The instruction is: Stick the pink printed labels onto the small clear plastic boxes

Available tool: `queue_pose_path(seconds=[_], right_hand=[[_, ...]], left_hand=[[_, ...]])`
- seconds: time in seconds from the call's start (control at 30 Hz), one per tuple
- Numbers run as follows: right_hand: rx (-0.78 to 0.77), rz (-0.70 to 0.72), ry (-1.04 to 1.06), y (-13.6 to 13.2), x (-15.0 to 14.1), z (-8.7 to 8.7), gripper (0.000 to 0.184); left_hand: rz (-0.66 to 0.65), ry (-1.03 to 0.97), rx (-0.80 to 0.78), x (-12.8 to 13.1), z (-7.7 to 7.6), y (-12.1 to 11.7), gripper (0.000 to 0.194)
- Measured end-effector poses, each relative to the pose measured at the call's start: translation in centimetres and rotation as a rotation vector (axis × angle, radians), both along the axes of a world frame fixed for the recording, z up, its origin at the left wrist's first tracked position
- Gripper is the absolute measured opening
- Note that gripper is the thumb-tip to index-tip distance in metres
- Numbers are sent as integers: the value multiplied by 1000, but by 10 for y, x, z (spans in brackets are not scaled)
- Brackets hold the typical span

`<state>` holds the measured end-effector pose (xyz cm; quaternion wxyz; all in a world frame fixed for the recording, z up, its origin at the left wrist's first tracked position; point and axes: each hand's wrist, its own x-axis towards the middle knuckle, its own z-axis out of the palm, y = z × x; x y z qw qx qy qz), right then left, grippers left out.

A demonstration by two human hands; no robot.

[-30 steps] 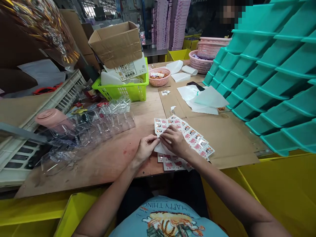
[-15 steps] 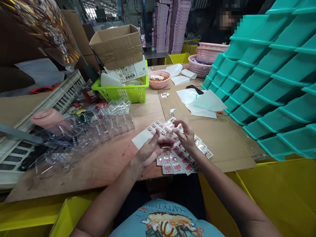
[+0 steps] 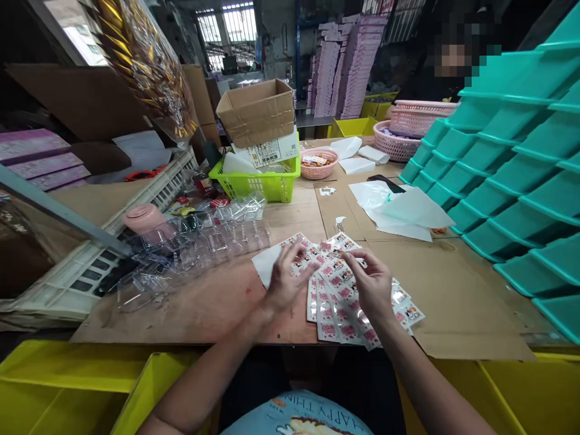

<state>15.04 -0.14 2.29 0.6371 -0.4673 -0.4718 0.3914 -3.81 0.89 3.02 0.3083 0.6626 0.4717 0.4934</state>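
Since the sheets (image 3: 328,309) lie fanned at the table's (image 3: 203,320) near edge, all are probably within reach. Left hand (image 3: 287,281) hovers over them, fingers apart; right hand (image 3: 374,283) bunches its fingertips, can't tell if clamped. Bins (image 3: 512,169) stack right, likely saving space.

Right fingers (image 3: 359,269) partly hide sticker sheets (image 3: 334,302); teal bins (image 3: 507,145) cut by edge.

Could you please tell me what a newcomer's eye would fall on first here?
Probably the stacked turquoise bins, towering along the right side. Next would come the printed sheets, fanned out in the lower middle beneath the left hand and right hand. The lime-green basket, with a cardboard box above it, also stands out farther back, left of centre.
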Motion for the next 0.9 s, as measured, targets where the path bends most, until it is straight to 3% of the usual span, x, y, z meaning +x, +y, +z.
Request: queue_pose_path(seconds=[0.07, 0.13, 0.2, 0.27, 0.33, 0.43, 0.5, 0.57, 0.67, 0.73, 0.83, 0.9], right_hand=[[20, -18, -36, 8, 4, 4, 17], [26, 85, -64, 21, 1, 8, 27], [26, 240, -116, 40, -13, 8, 61], [30, 376, -221, 66, -38, 4, 98], [55, 512, -355, 95, -68, -3, 124], [82, 740, -437, 134, -108, -15, 150], [64, 768, -427, 149, -119, -19, 155], [30, 687, -420, 155, -113, -19, 151], [-99, 511, -341, 146, -82, -4, 141], [-205, 538, -244, 130, -60, 10, 136], [-302, 746, -186, 98, -38, 29, 127], [-298, 708, -250, 75, -25, 35, 125]], left_hand=[[192, 431, 175, -36, 2, 23, 58], [288, 771, 211, -69, 1, 46, 55], [252, 927, 196, -93, -4, 60, 45], [168, 957, 204, -106, -11, 65, 41], [93, 940, 249, -112, -17, 63, 44], [35, 899, 311, -121, -24, 57, 57], [59, 899, 310, -127, -26, 56, 64], [95, 911, 296, -129, -26, 56, 67], [90, 860, 326, -118, -24, 53, 73], [-6, 725, 355, -99, -23, 48, 74], [-251, 336, 232, -58, -23, 34, 44], [-319, -3, 2, -33, -23, 20, 24]])
